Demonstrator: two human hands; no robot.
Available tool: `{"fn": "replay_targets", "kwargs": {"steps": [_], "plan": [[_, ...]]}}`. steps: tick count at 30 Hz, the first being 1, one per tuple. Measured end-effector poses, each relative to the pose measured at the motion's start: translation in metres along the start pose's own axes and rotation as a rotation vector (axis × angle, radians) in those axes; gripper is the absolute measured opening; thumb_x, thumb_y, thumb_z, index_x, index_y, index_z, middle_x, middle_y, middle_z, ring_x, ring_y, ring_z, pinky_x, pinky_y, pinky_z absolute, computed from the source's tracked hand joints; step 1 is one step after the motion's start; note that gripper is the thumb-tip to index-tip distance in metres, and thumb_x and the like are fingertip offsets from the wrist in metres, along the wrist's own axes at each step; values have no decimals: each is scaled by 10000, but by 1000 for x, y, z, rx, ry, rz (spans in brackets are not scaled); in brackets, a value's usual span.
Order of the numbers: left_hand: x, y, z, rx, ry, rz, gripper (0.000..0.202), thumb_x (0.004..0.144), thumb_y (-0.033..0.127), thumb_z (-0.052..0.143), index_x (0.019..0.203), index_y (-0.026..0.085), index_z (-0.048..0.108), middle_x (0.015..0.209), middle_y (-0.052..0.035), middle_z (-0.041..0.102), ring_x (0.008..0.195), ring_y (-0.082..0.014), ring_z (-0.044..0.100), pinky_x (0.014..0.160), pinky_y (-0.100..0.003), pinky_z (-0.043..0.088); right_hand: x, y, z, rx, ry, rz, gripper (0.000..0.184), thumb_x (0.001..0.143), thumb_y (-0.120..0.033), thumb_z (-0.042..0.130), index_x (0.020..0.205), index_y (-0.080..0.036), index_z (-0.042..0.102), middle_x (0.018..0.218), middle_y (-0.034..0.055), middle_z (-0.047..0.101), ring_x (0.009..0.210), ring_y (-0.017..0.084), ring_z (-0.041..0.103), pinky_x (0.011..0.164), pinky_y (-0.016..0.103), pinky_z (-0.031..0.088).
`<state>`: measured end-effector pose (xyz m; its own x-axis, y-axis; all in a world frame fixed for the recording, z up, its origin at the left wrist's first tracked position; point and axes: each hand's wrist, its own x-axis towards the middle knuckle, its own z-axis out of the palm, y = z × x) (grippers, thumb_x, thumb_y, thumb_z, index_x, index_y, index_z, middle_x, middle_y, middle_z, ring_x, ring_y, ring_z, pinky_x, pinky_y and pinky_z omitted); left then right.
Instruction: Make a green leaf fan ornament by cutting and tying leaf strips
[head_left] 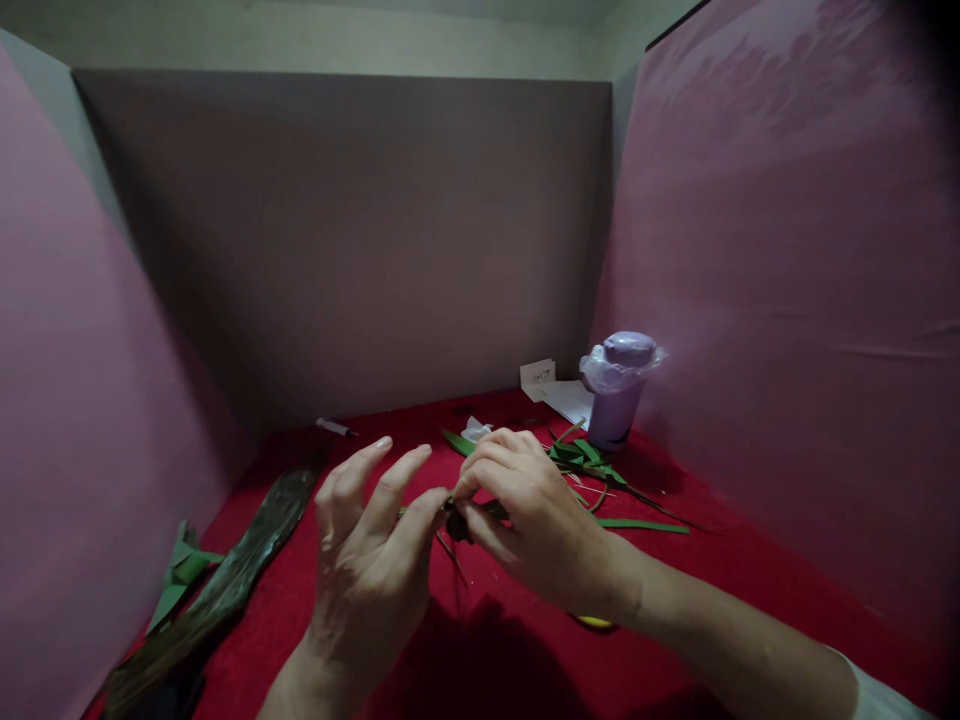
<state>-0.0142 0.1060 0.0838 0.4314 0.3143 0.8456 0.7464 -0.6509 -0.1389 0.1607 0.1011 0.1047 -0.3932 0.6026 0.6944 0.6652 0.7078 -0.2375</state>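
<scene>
The long leaf (225, 585) lies left of the hands, the bottle (619, 395) behind right.

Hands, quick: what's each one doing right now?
Left hand: fingers spread, thumb and forefinger pinching the small dark leaf piece.
Right hand: closed, pinching the same piece from the other side.

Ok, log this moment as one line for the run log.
left hand: pinching small dark piece | right hand: pinching same piece | green leaf strips behind | purple bottle far right
</scene>
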Motion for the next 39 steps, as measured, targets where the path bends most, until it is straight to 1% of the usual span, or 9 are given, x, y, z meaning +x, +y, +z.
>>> {"fn": "replay_targets", "kwargs": {"steps": [5,12,18,21,25,32,39], "plan": [[0,2,1,-26,-33,-40,176,757,98,579,872,221,629,1161,-85,615,1184,-316,401,935,-517,330,0,1,2,1,1,-15,72,788,-118,548,746,-174,565,773,26,602,817,174,486,772,336,339],[2,4,1,1,-50,-50,129,755,56,545,812,164,584,1062,-127,624,1152,-331,411,905,-521,347,-1,3,5,-21,5,5,80,799,-132,525,745,-171,570,783,29,610,823,178,485,800,353,327],[0,5,2,-3,-90,-92,137,760,59,531,822,177,563,1052,-117,603,1151,-330,412,895,-525,356,-1,3,6,-52,3,20,72,787,-145,535,732,-170,575,754,25,604,794,175,491,781,340,324],[0,6,2,-12,-103,-105,118,759,71,536,815,173,561,1040,-123,595,1137,-332,418,893,-530,359,-1,3,6,-58,8,22,67,767,-134,541,720,-172,570,745,25,605,782,173,489,769,333,328],[1,6,2,-31,-120,-117,114,758,72,533,827,159,558,1031,-132,586,1139,-328,409,902,-530,355,-2,4,6,-59,-7,38,58,776,-151,536,736,-175,571,749,27,609,785,179,488,783,345,323],[1,5,3,-49,-116,-124,109,759,71,537,824,158,550,1023,-130,578,1135,-324,400,910,-529,355,-3,4,5,-50,-25,63,50,785,-167,542,742,-173,567,766,20,607,805,172,484,803,345,320],[-1,2,6,-139,-65,-150,160,763,52,534,846,188,552,1039,-100,579,1139,-299,402,915,-520,365,-3,3,5,39,-16,110,43,779,-145,539,754,-172,560,783,17,600,820,171,477,825,353,325]]}}
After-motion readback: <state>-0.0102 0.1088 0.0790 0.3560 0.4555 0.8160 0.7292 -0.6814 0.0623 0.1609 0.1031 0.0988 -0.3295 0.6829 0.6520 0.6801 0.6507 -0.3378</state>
